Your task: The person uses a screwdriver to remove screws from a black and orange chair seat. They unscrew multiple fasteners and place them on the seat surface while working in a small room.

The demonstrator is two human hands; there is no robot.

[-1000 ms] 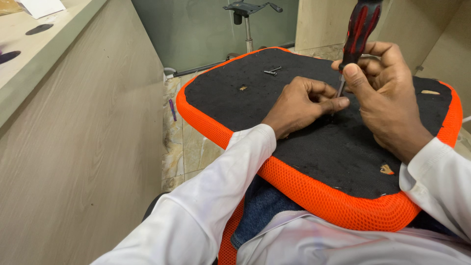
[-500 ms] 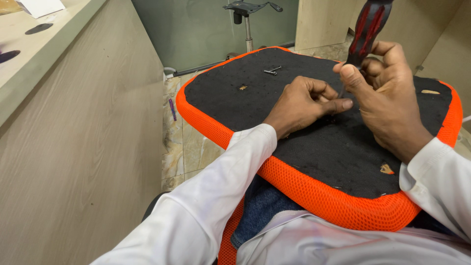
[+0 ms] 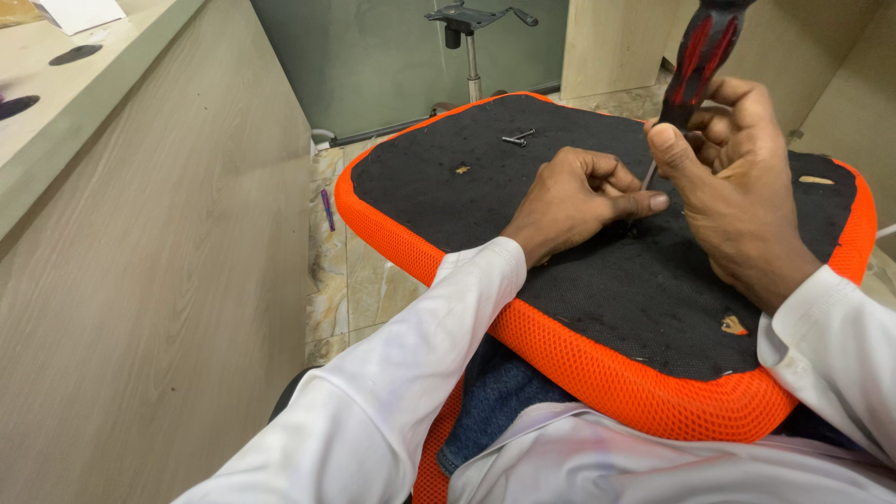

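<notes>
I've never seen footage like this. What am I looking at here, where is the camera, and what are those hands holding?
There is no machine here: a person in white sleeves works with bare hands, and the one camera sits on their head, looking down.

Across their lap lies an upturned seat cushion, black underneath with an orange mesh edge. The right hand grips a screwdriver with a red and black handle, its thin shaft pointing down at the black surface. The left hand rests on the cushion with its fingertips at the shaft's tip, as if steadying it; what sits under the tip is hidden.

Loose screws lie farther up the cushion. Beyond it stands a chair base post, and a pale wooden counter runs along the left.
</notes>
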